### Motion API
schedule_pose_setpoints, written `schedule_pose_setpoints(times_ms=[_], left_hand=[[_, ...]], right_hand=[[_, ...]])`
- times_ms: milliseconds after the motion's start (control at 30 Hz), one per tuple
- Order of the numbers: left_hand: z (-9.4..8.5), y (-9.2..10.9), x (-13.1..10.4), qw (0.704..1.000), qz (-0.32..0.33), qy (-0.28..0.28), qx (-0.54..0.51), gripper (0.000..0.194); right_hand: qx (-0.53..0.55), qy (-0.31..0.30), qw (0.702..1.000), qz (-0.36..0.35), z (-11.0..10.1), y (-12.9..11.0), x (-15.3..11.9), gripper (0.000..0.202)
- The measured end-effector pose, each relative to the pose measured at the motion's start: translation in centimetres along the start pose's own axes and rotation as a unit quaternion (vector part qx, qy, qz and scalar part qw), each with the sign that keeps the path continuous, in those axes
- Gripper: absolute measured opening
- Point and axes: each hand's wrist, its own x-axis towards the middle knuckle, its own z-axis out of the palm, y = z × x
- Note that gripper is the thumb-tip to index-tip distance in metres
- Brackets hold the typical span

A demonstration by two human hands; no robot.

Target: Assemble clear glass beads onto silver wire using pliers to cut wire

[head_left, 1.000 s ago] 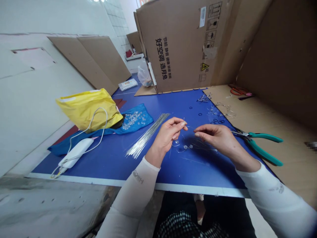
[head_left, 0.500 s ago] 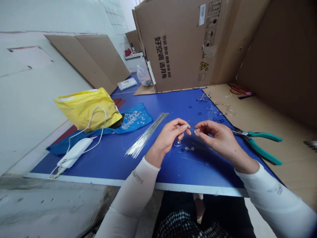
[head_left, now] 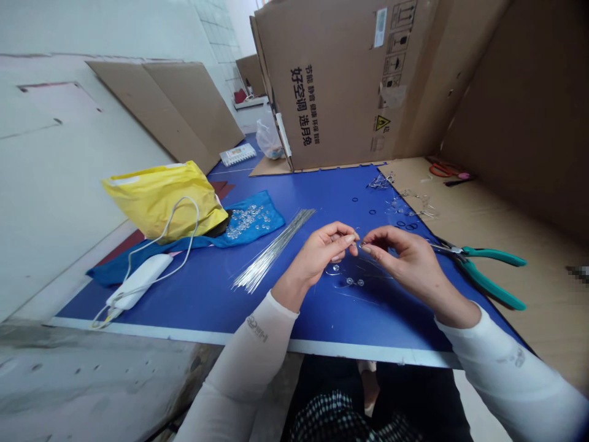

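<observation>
My left hand (head_left: 329, 248) is closed in a pinch on a thin wire, its fingertips nearly touching those of my right hand. My right hand (head_left: 402, 252) pinches at the same spot; a tiny piece between its thumb and forefinger is too small to make out. Just below the fingers, clear beads (head_left: 354, 282) on fine wire hang or lie over the blue table (head_left: 207, 310). To the left of my hands lies a bundle of straight silvery wires (head_left: 273, 250). Clear loose beads (head_left: 249, 221) sit on a blue cloth (head_left: 272, 212).
Green-handled pliers (head_left: 494, 279) lie right of my right hand. Behind are black rings (head_left: 406, 226), beaded wire pieces (head_left: 414, 202), orange scissors (head_left: 444, 170) and a large cardboard box (head_left: 340, 92). A yellow bag (head_left: 170, 202) and white power strip (head_left: 140, 282) are at left.
Both hands remain pinched together, with their fingertips slightly lower and closer. The clear bead seen at my right fingertips is now mostly hidden. The view has shifted slightly.
</observation>
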Motion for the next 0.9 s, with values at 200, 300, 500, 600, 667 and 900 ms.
schedule_pose_setpoints(times_ms=[200,300,500,600,667,900], left_hand=[[0.1,0.0,-0.1,1.0,-0.007,0.003,0.015,0.021],[0.2,0.0,-0.1,1.0,-0.002,0.019,0.025,0.021],[0.2,-0.2,0.0,0.998,0.024,0.034,0.038,0.018],[0.3,-0.2,0.0,0.997,0.019,0.047,0.052,0.016],[0.4,-0.3,-0.1,0.997,0.015,0.051,0.059,0.017],[0.5,-1.0,0.0,0.997,-0.014,0.052,0.055,0.023]], right_hand=[[0.074,0.017,0.997,0.033,0.5,0.6,0.0,0.023],[0.086,0.011,0.995,0.043,0.5,0.7,0.0,0.028],[0.064,-0.007,0.997,0.04,0.1,0.1,0.0,0.024],[0.044,-0.012,0.998,0.039,-0.1,-0.3,0.0,0.021],[0.03,-0.01,0.999,0.04,-0.2,-0.4,0.1,0.021],[-0.001,0.005,0.998,0.059,-0.2,-0.5,0.2,0.016]])
